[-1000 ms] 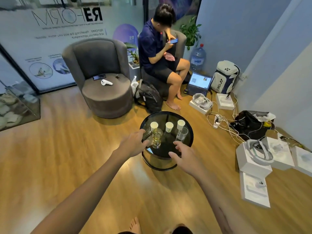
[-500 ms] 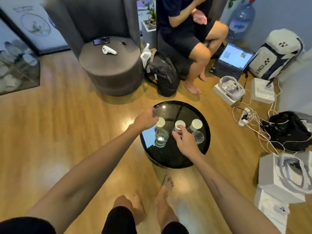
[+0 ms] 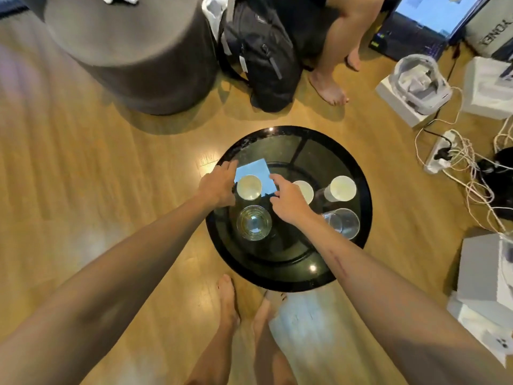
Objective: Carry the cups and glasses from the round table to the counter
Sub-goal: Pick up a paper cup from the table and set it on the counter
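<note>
Round table [image 3: 358,223] nearer now, both open hands [image 3: 219,184] [image 3: 288,201] flanking left paper cup [image 3: 249,187].

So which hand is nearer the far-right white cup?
The right hand. It sits over the middle white cup, one cup away from the far-right cup. The left hand is further off, beside the left white cup.
</note>
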